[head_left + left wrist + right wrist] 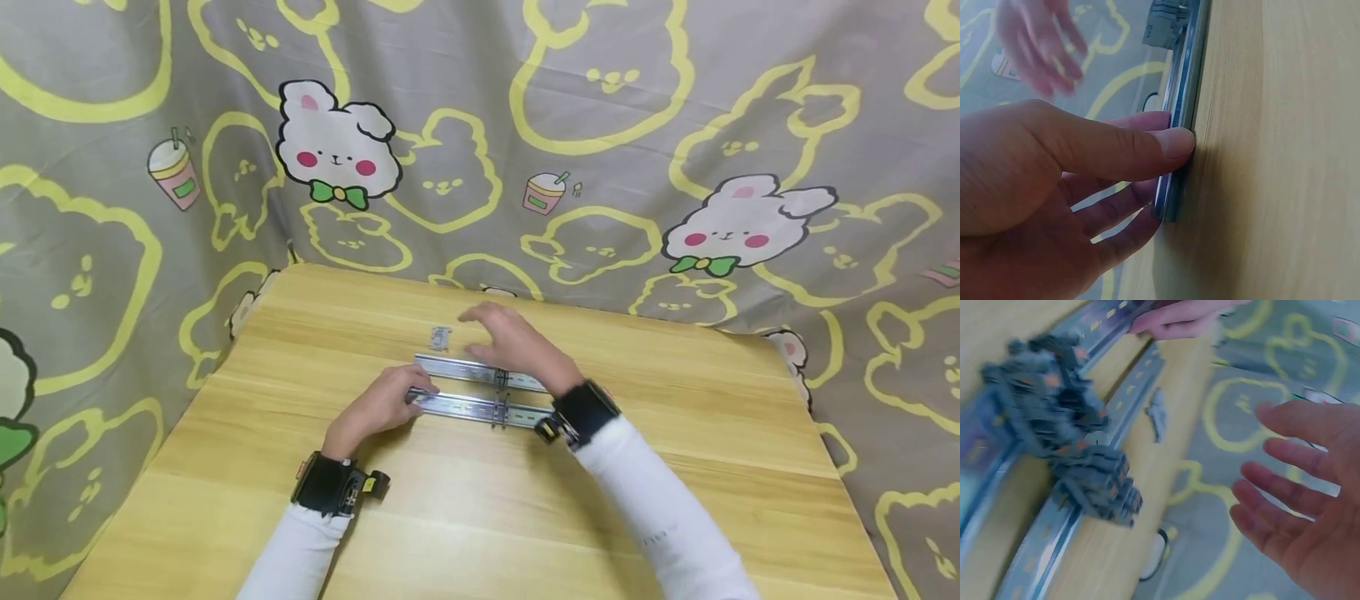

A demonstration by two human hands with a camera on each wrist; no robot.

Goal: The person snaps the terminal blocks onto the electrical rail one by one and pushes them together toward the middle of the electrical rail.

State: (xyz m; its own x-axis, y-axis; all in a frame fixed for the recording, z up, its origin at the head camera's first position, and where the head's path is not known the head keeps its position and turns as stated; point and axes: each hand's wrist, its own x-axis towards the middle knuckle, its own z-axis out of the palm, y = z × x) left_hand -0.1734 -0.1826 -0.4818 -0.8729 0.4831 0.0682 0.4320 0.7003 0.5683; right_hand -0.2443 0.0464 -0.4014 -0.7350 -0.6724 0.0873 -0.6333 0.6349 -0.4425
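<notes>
Two slotted metal DIN rails lie side by side on the table, a near rail (457,406) and a far rail (453,367). My left hand (386,400) pinches the left end of the near rail; in the left wrist view the thumb (1175,144) is on one side and fingers curl round the other. Grey terminal blocks (1100,481) sit clipped across both rails near the middle. My right hand (517,340) hovers over the far rail, fingers loosely spread with nothing between them. Behind the far rail lies a small loose grey terminal block (439,337).
The wooden table (465,517) extends to a patterned curtain (465,167) at its back and sides. Each wrist wears a black camera strap, the right one (588,412) close to the near rail's right end.
</notes>
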